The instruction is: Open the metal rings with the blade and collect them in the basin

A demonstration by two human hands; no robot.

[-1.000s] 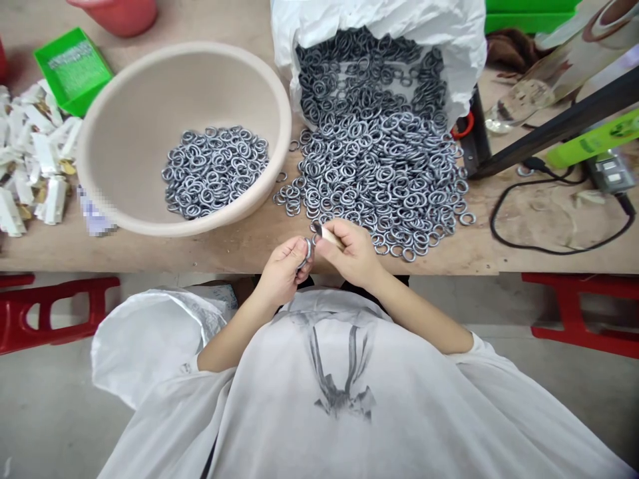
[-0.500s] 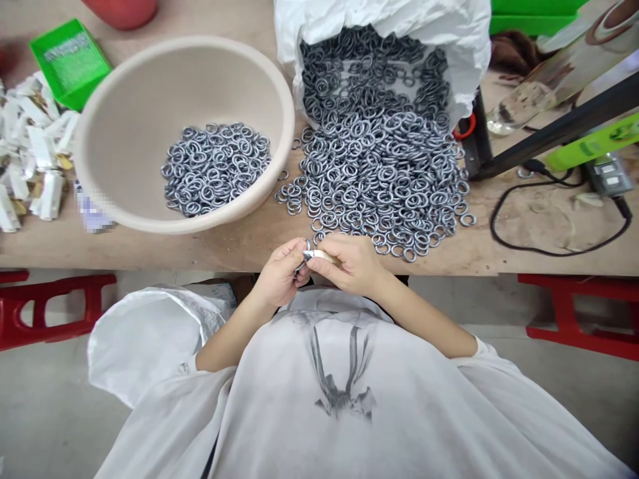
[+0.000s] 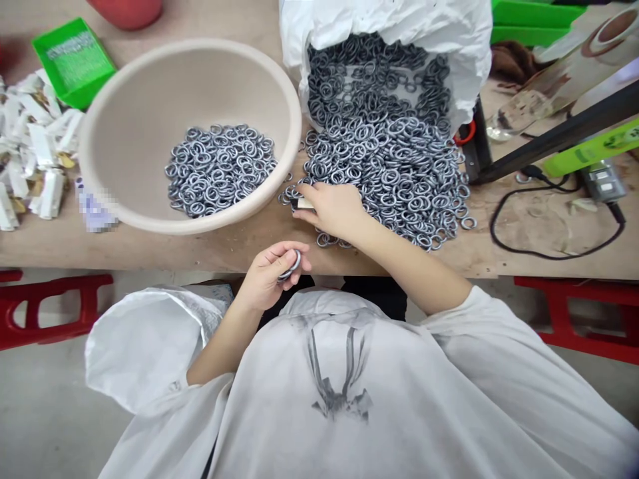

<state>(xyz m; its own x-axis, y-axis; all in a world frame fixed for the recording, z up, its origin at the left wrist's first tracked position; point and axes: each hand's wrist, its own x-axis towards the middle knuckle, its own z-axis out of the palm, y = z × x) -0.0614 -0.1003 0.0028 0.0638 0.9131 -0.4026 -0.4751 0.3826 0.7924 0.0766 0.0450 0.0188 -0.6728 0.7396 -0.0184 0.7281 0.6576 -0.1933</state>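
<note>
My left hand [image 3: 264, 274] is closed around metal rings [image 3: 296, 261] by the table's front edge; one shows clearly, and the exact number is hidden by my fingers. My right hand [image 3: 339, 207] reaches over the left side of a heap of loose grey rings [image 3: 399, 176]. Between its thumb and fingers is a short cream-coloured tool [image 3: 305, 203] with a dark tip, its kind unclear. The tip lies close to a few rings at the heap's edge. Left of the heap stands a wide beige basin [image 3: 295, 113] with more rings [image 3: 219, 169] inside.
A white bag [image 3: 394, 18] lies open behind the heap, rings spilling out. At left are a green tray [image 3: 97, 85] and white pieces [image 3: 42, 146]. A dark metal bar [image 3: 559, 136] and black cable [image 3: 499, 219] occupy the right. Below hangs an open white sack [image 3: 140, 346].
My hands have parted. The right hand has moved up and forward to the heap with the cream tool, while the left stays near the table edge, holding the rings.
</note>
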